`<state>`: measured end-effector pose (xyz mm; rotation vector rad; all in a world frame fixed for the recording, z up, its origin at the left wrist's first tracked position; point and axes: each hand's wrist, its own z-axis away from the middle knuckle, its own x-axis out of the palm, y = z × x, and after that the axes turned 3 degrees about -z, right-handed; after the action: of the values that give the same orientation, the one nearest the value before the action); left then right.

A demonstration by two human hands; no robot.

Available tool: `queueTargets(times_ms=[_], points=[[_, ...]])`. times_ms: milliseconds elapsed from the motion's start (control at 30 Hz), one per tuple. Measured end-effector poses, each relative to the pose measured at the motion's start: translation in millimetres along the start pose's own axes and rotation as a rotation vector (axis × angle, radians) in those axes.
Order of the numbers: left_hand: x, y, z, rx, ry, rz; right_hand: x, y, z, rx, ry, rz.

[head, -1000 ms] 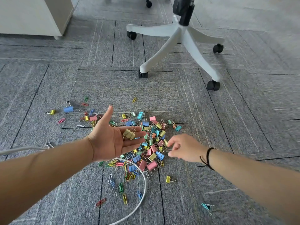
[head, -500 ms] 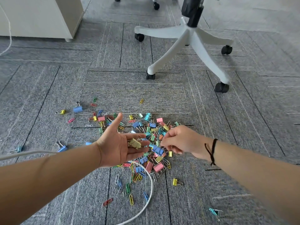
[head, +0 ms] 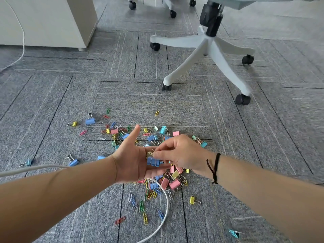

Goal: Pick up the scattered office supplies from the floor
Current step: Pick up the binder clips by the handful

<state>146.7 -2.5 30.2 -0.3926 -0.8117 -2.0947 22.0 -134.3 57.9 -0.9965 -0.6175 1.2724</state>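
Left hand (head: 133,163) palm up, fingers relaxed and spread flat, thumb pointing to 12 o'clock; a blue binder clip (head: 152,161) and a pale yellow binder clip (head: 149,154) lie on its fingers. Right hand (head: 182,155) reaches in from 3 o'clock, fingertips (head: 157,156) curled and pinching at the clips on the left palm; which of the two it grips I cannot tell. Black cord bracelet (head: 214,168) on the right wrist.

Under and around both hands: pile of coloured binder clips and paper clips (head: 168,181) on the grey carpet floor (head: 52,102), densest at 6 o'clock of the right hand. Strays: blue clip (head: 90,121) and yellow clip (head: 74,124) at 10 o'clock of the left hand, light-blue clip (head: 27,162) far out at 9 o'clock, yellow clip (head: 192,200) at 5 o'clock of the pile, teal clip (head: 234,233) further out at 5 o'clock. White cable (head: 165,207) loops through the near edge of the pile.

White office chair base (head: 206,48) on castors at 1 o'clock, well apart. White cabinet (head: 47,20) at 11 o'clock.
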Motion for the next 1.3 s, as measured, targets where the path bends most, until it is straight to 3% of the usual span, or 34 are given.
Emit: queueTargets(times_ms=[133, 267, 367, 467, 567, 633, 733, 867, 1000, 1167, 1300], points=[[0.5, 1.1, 0.4, 0.020, 0.011, 0.003, -7.4, -0.3, 2.7, -0.007, -0.049, 0.018], [-11.5, 2.6, -0.2, 0.029, 0.014, 0.026, -49.5, 28.9, 1.2, 0.091, 0.148, -0.114], [-17.6, 2.3, -2.6, 0.039, 0.023, 0.036, -66.5, 67.1, 4.7, 0.266, 0.238, -0.056], [-17.8, 3.2, -4.7, 0.046, 0.035, 0.021, -60.2, 90.7, 11.1, 0.302, 0.197, 0.202], [-18.0, 2.9, -6.7, 0.046, 0.051, 0.010, -37.6, 96.5, 15.7, 0.104, 0.002, 0.689], [-19.4, 2.0, -7.3, 0.047, 0.059, 0.004, -17.9, 96.1, 18.0, 0.004, -0.034, 0.885], [-21.0, 1.7, -7.0, 0.048, 0.069, 0.008, 3.6, 101.0, 15.9, -0.074, 0.066, 1.035], [-22.7, 1.9, -5.4, 0.054, 0.065, 0.017, 9.8, 107.0, 10.2, -0.100, 0.146, 1.054], [-25.2, 1.4, -2.3, 0.049, 0.058, 0.021, -0.6, 107.7, 9.3, 0.046, 0.108, 0.709], [-27.1, 0.7, -3.8, 0.043, 0.064, 0.022, -24.9, 80.6, 10.7, 0.316, -0.089, -0.350], [-25.6, 3.4, -5.3, 0.047, 0.048, 0.012, -36.5, 65.4, 14.9, 0.358, -0.308, -0.655]])
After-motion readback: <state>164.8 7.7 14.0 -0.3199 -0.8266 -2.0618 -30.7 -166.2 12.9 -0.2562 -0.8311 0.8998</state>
